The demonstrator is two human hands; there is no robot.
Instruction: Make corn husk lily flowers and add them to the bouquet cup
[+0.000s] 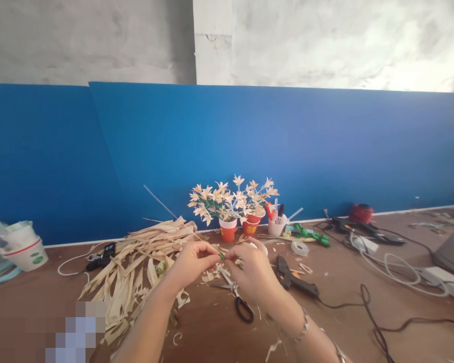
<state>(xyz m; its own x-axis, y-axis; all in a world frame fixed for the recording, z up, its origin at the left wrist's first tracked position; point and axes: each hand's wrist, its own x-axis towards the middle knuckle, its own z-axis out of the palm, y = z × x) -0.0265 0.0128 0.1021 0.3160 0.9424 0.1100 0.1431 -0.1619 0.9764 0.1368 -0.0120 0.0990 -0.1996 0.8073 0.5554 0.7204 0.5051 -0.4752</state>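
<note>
My left hand [194,262] and my right hand [251,259] meet above the table, fingertips nearly touching. Both pinch a small green piece [222,256], which looks thin; its kind is too small to make out. Scissors [234,290] with black handles lie partly open under my right hand. To the right of that hand rests a black glue gun [293,280] with its cord. Just beyond my hands stand two red-and-white paper cups [228,232] holding pale handmade flowers [221,194]. Dried husk strips [136,262] are heaped beside my left hand.
A white cup with pens [276,227], green ribbon [312,234] and a clear tape roll [299,248] sit at the back. Cables [389,272] and a power strip [448,282] spread on the right. Paper cups [26,252] stand far left. A blue partition [249,131] closes off the back.
</note>
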